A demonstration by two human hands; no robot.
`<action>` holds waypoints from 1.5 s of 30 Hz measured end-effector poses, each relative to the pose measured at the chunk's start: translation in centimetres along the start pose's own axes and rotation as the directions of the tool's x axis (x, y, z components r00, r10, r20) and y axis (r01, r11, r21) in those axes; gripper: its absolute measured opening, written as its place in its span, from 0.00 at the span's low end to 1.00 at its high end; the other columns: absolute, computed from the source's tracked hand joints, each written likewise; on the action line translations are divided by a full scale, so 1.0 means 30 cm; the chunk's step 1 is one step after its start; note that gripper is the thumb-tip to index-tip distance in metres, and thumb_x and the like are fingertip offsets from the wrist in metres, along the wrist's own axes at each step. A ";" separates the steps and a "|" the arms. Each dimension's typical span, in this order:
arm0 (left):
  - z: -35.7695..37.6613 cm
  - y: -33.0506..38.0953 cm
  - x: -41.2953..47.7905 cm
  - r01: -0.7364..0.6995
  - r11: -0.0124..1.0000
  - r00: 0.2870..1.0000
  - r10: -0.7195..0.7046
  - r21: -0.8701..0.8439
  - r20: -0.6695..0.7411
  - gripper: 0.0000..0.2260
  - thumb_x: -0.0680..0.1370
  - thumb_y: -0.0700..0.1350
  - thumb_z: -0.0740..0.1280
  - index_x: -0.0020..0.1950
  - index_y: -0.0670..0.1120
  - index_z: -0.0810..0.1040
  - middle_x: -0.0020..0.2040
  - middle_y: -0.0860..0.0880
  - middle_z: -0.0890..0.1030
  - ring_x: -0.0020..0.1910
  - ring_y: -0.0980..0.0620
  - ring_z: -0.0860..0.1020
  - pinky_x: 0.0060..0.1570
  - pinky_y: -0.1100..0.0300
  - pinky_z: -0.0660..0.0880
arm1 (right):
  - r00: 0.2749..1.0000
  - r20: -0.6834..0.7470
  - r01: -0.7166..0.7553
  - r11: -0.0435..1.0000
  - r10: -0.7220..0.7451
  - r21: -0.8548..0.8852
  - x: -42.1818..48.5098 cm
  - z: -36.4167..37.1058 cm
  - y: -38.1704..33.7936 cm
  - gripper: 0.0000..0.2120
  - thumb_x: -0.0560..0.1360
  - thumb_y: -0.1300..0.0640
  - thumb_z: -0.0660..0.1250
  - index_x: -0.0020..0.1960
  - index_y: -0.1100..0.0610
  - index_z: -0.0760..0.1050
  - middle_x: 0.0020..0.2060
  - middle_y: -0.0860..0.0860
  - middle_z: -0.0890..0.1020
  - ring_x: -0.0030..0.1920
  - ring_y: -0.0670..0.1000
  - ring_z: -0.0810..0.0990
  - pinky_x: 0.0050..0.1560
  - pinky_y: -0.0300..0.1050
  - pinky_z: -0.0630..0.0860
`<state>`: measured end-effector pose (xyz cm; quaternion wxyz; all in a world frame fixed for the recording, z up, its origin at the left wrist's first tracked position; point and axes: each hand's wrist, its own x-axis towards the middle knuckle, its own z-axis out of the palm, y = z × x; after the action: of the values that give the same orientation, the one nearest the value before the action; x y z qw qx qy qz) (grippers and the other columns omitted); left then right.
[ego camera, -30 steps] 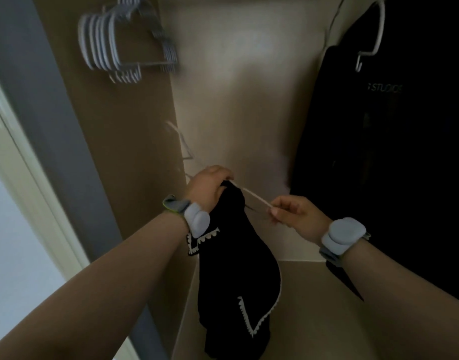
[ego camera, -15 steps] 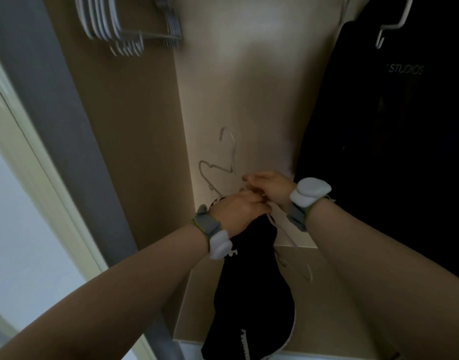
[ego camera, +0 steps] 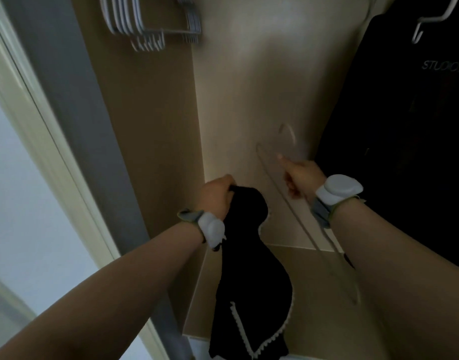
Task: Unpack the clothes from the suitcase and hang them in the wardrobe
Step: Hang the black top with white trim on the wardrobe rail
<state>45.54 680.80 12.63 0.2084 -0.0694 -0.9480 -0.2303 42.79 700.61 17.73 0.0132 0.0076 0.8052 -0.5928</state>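
Left grip (ego camera: 216, 196) was clenched tight round the top of a black garment (ego camera: 249, 268), knuckles up. The cloth hung straight down from the fist, and its white scalloped trim showed near the bottom. Right grip (ego camera: 301, 178) was beside it, apart from the left, with fingers curled on a thin pale hanger (ego camera: 305, 231) just below the hook. The hanger was blurred, so the exact hold was hard to read, but the grip was grasping it. Its hook pointed up toward the back wall and its long bar ran down past the right forearm. The garment was not touching the hanger; there was clear space between the two. Each wrist carried a white band (ego camera: 337, 189).

Both grips were inside the wardrobe (ego camera: 249, 74), above the left rear corner of its pale floor panel (ego camera: 309, 287). The garment's hem dangled over the panel's front edge. In the wardrobe's top left, a bunch of empty hangers (ego camera: 150, 24) was packed close together. On the right side a dark top (ego camera: 405, 126) with "STUDIOS" lettering hung from a white hanger (ego camera: 431, 19) and filled that side. A grey wardrobe edge and a cream door frame (ego camera: 41, 139) ran down the left.
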 end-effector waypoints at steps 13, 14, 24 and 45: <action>-0.063 -0.076 0.177 0.500 0.866 0.863 -0.496 -0.014 0.096 0.14 0.79 0.41 0.61 0.61 0.36 0.75 0.59 0.37 0.78 0.59 0.39 0.76 0.55 0.52 0.72 | 0.964 -0.091 0.217 0.937 -0.250 -0.272 -0.051 -0.189 0.102 0.17 0.77 0.50 0.63 0.40 0.62 0.81 0.34 0.63 0.79 0.36 0.62 0.77 0.38 0.49 0.75; -0.064 -0.073 0.186 0.499 0.867 0.863 -0.497 0.004 0.091 0.14 0.79 0.41 0.61 0.61 0.36 0.75 0.60 0.37 0.78 0.59 0.39 0.76 0.55 0.52 0.72 | 0.956 -0.082 0.248 0.923 -0.283 -0.294 -0.063 -0.209 0.099 0.17 0.78 0.52 0.63 0.37 0.61 0.81 0.36 0.63 0.81 0.38 0.62 0.78 0.39 0.48 0.76; -0.090 0.020 0.243 0.388 0.910 0.914 -0.400 0.149 0.065 0.16 0.79 0.39 0.59 0.30 0.44 0.65 0.55 0.40 0.80 0.53 0.43 0.78 0.53 0.51 0.74 | 0.951 0.004 0.293 0.897 -0.310 -0.331 -0.125 -0.265 0.064 0.20 0.78 0.56 0.63 0.28 0.57 0.78 0.25 0.51 0.79 0.30 0.47 0.76 0.37 0.39 0.75; -0.115 0.331 0.113 -0.309 0.946 0.945 0.317 0.101 -0.075 0.11 0.75 0.41 0.64 0.56 0.41 0.79 0.54 0.40 0.77 0.54 0.40 0.75 0.52 0.50 0.74 | 0.944 -0.119 0.312 0.949 -0.307 0.033 -0.127 0.009 0.031 0.19 0.76 0.61 0.64 0.26 0.63 0.73 0.19 0.49 0.73 0.27 0.50 0.71 0.33 0.42 0.65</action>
<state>45.99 688.11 20.90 0.2880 -0.1994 -0.9237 -0.1553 46.62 700.65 16.89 -0.1256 -0.0853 0.7804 -0.6066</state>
